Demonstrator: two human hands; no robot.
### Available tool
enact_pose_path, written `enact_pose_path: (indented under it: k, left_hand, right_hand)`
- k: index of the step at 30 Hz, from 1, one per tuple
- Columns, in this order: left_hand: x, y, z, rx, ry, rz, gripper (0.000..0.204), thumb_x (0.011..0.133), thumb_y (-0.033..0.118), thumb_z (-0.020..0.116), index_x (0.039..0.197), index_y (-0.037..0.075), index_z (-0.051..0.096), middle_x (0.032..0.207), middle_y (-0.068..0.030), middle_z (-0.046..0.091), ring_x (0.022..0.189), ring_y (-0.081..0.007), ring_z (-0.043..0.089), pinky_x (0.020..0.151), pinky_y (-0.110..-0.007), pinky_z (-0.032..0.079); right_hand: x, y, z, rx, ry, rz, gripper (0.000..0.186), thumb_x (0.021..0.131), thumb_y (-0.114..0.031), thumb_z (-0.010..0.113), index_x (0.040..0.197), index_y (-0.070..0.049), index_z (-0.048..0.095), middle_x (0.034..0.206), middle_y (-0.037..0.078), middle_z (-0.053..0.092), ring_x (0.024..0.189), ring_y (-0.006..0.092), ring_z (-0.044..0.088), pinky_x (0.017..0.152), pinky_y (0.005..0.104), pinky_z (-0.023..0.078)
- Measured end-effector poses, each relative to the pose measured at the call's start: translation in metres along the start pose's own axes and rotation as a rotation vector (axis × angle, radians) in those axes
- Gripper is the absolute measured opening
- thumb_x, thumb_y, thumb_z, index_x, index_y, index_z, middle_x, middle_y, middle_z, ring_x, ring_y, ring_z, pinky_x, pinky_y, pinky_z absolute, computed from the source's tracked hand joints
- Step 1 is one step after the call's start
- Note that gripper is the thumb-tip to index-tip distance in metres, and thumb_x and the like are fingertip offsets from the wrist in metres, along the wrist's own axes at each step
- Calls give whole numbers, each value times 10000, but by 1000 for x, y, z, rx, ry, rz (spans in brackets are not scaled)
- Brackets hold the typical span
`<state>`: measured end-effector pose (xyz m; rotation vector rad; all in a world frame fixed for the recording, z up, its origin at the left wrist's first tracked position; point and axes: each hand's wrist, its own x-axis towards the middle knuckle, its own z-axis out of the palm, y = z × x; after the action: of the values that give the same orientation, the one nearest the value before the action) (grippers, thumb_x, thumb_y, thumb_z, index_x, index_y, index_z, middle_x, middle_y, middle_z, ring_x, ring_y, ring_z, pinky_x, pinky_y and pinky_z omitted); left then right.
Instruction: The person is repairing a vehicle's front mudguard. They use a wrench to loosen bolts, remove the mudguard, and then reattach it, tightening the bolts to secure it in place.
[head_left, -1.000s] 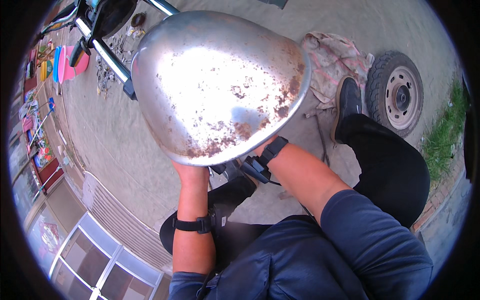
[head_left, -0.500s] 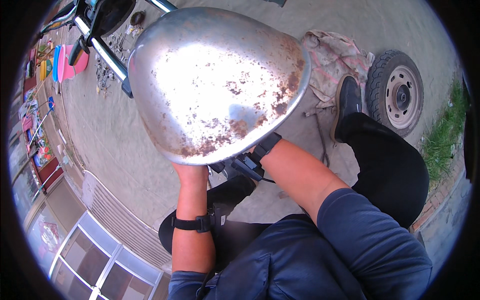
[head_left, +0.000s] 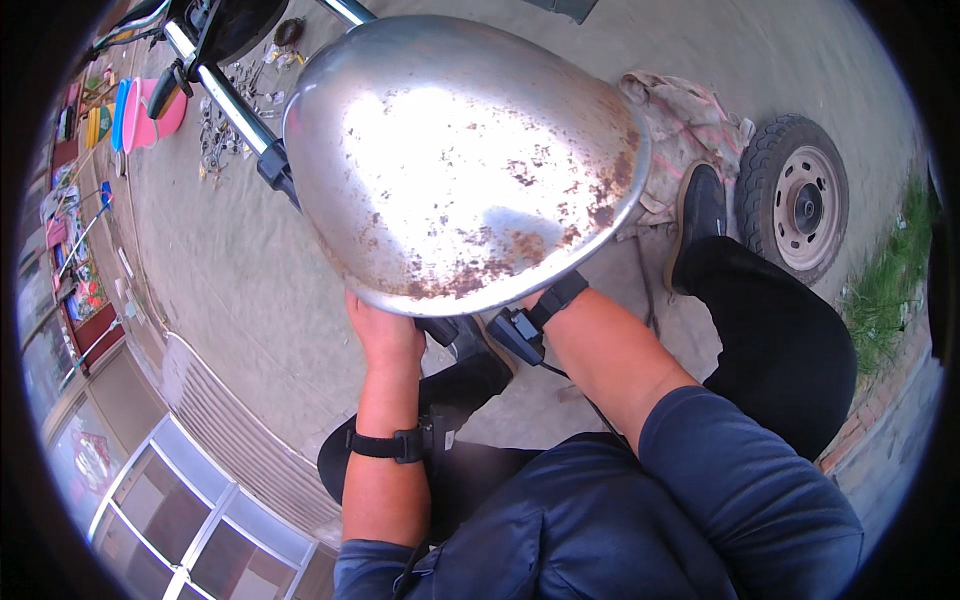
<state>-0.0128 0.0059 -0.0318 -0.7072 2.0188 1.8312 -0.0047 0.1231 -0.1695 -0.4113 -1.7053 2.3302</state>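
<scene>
A large domed chrome motorcycle fender, speckled with brown rust along its near and right edges, is raised in front of me and shines brightly in the middle. From below, both my arms reach up to it. My left hand grips its near left edge, with most of the fingers hidden beneath the metal. My right hand goes under the near right edge; only its base and the strapped wrist show, and the fingers are out of sight. Black straps with small devices are on my arms.
Motorcycle fork tubes stand at the far left. On the right lie a wheel with its tyre and a stained cloth. Scattered small metal parts and a pink tub are at the left. A corrugated panel is nearer.
The fender has shifted slightly to the right in view, and its near edge has risen a little, showing more of my left hand. The surroundings have also shifted slightly.
</scene>
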Motion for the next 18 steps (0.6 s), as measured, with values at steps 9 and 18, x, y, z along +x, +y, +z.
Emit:
enact_pose_path:
  k: [9, 18]
  left_hand:
    - [2, -1, 0, 30, -3, 42, 374, 1051, 184, 540, 1353, -34, 511, 1301, -171, 623, 1157, -260, 642, 976, -387, 525]
    - [5, -7, -2, 34, -37, 128, 474, 1131, 321, 403, 1406, -58, 480, 1351, -149, 601, 1202, -226, 601, 1021, -358, 491]
  right_hand:
    - [11, 40, 28, -445, 160, -347, 335, 927, 35, 449, 1254, -24, 496, 1108, 266, 656, 966, 498, 631, 873, 512, 526]
    - [10, -11, 28, 110, 193, 300, 662, 1070, -494, 357, 910, 73, 658, 807, 219, 694, 766, 338, 667, 744, 436, 518]
